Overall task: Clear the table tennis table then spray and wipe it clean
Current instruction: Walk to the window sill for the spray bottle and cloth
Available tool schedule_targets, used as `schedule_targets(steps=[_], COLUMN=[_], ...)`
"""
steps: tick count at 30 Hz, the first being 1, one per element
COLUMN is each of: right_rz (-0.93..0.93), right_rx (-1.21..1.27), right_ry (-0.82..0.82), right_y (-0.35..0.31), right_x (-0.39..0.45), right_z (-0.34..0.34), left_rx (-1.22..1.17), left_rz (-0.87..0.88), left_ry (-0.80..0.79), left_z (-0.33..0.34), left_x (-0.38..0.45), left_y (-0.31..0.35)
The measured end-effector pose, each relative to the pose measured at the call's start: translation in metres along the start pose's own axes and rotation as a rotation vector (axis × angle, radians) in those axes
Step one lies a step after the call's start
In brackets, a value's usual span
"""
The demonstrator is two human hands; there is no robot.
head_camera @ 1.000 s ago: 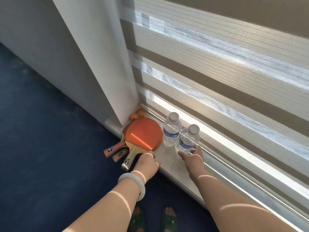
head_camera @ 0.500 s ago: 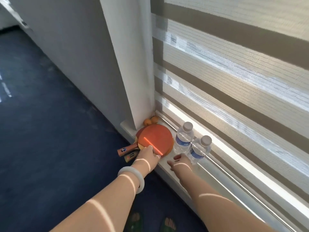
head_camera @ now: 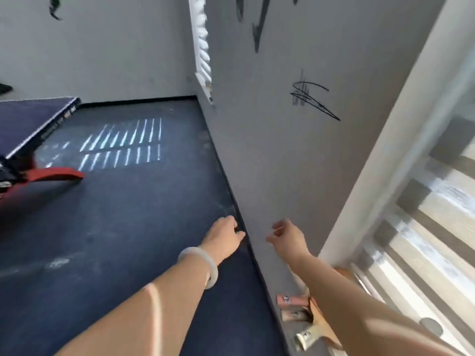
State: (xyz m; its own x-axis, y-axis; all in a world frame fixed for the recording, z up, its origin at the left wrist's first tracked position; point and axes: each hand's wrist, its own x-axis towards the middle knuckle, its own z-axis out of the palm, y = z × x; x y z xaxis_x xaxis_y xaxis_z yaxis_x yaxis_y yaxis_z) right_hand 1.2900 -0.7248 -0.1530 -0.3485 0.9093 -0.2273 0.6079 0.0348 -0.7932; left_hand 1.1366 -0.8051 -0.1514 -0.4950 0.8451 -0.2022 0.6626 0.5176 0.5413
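Both hands [head_camera: 223, 237] now off the paddles [head_camera: 312, 319], seemingly empty.

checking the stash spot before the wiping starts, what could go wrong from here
The paddles lie with their handles jutting over the sill edge, right beside the right forearm; a brush could knock them to the floor. Both the left hand and right hand hold nothing, and no spray or cloth is in view.

Bare forearms without sleeves; a pale bangle [head_camera: 205, 263] rings the left wrist.
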Motion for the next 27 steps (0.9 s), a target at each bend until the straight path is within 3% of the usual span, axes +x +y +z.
schedule_targets(steps=[13, 20, 27], right_rz=[-0.249, -0.285, -0.321], right_rx=[-0.101, -0.102, -0.12], right_ry=[-0.066, -0.106, -0.106], right_y=[-0.247, -0.315, -0.37], right_x=[0.128, 0.206, 0.355], right_z=[0.154, 0.214, 0.256], left_rx=[-0.031, -0.041, -0.041], left_rz=[-0.058, -0.066, -0.086], left_ry=[0.239, 0.242, 0.259], left_z=[-0.234, -0.283, -0.325], left_x=[0.119, 0.21, 0.354], left_y=[-0.157, -0.203, -0.224])
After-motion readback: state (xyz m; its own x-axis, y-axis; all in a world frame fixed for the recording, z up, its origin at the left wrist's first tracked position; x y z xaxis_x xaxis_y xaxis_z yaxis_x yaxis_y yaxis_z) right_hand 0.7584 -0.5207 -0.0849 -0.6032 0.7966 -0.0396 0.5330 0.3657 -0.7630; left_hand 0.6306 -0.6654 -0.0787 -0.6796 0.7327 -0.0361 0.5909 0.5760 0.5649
